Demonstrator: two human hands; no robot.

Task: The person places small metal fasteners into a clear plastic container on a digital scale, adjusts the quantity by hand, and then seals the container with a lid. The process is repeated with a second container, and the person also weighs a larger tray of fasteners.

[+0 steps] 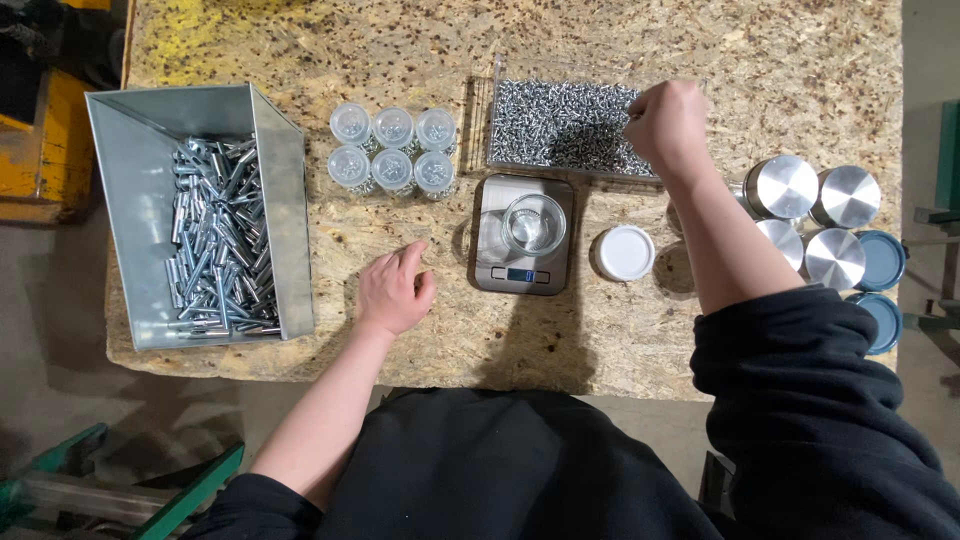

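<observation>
My right hand is curled over the right end of a clear tray of small silver screws; what its fingers pinch is hidden. My left hand rests flat on the chipboard table, fingers loosely apart, holding nothing. Between the hands stands a small silver scale with an empty clear jar on it. A white lid lies just right of the scale.
A grey metal bin of long bolts stands at the left. Several filled, capped clear jars sit behind my left hand. Several silver-capped jars and blue lids crowd the right edge.
</observation>
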